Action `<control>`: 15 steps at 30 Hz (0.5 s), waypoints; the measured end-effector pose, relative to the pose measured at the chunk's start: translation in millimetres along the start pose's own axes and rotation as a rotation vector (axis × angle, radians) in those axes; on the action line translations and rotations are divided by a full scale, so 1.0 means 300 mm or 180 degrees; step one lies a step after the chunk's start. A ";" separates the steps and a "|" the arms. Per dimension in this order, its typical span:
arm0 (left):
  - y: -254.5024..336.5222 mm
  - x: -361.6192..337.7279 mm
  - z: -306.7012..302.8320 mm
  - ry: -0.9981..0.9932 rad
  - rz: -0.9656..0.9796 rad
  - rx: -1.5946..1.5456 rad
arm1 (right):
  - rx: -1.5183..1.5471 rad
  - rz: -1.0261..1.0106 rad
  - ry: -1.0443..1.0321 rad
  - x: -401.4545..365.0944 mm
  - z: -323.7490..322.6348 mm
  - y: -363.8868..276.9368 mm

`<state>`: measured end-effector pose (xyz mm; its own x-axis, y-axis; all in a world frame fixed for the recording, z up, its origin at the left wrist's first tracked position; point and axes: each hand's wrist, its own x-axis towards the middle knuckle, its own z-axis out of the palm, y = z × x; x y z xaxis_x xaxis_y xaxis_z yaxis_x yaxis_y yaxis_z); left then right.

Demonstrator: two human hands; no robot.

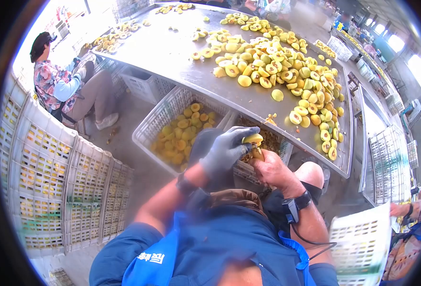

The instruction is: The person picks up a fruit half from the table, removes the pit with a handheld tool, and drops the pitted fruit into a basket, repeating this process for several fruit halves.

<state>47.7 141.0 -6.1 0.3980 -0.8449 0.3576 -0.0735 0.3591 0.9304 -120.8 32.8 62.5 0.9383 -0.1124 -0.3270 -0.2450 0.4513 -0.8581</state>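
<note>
My left hand (224,151), in a grey glove, is closed around a yellow peach half (253,138) just beyond my knees. My right hand (272,168) is bare and grips a short tool with a brownish handle (257,153), its tip close against the fruit. The tool's working end is hidden by the fingers. Below my hands is a crate (285,150) of brown scraps that look like pits. To its left, a white crate (146,132) holds many yellow peach halves. A large pile of cut peaches (272,62) lies on the metal table (182,64) ahead.
Stacked white crates (44,171) rise along my left side. A seated person (60,83) works at the table's far left. On my right, another person's arm (403,209) is at a white crate (360,243). The table's near edge runs just ahead of my hands.
</note>
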 end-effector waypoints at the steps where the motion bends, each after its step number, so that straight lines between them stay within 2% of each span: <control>1: -0.005 0.006 0.004 0.0064 -0.0308 -0.0345 | 0.0084 0.0003 -0.0100 0.004 -0.003 -0.008; 3: -0.008 0.038 0.021 0.0183 -0.0905 -0.1031 | -0.0021 -0.0023 -0.0015 0.025 0.002 -0.002; 4: -0.058 0.060 0.040 0.0385 -0.0272 -0.0235 | -0.0190 -0.0013 0.0136 0.035 0.009 0.003; 6: -0.116 0.088 0.051 0.0614 -0.0583 -0.0298 | -0.1015 0.0047 0.0897 0.066 0.029 0.028; 8: -0.145 0.116 0.088 0.0932 -0.0678 -0.0290 | -0.0578 0.0352 0.0645 0.081 -0.032 0.040; 10: -0.149 0.135 0.092 0.0784 -0.0794 -0.0748 | -0.0358 0.0496 0.0260 0.100 -0.079 0.062; 11: -0.150 0.144 0.086 0.0713 -0.0845 -0.0970 | -0.0311 0.0536 0.0320 0.100 -0.091 0.068; 13: -0.196 0.161 0.068 0.0333 -0.0318 -0.0328 | -0.0230 0.0614 0.0425 0.107 -0.086 0.059; 15: -0.229 0.170 0.055 0.0223 -0.0392 -0.0379 | -0.0316 0.0550 0.0397 0.118 -0.096 0.067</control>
<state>58.0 66.7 -50.3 0.4603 -0.8572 0.2310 0.0869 0.3025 0.9492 -99.6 12.5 22.5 0.8444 -0.1524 -0.5136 -0.4280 0.3846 -0.8178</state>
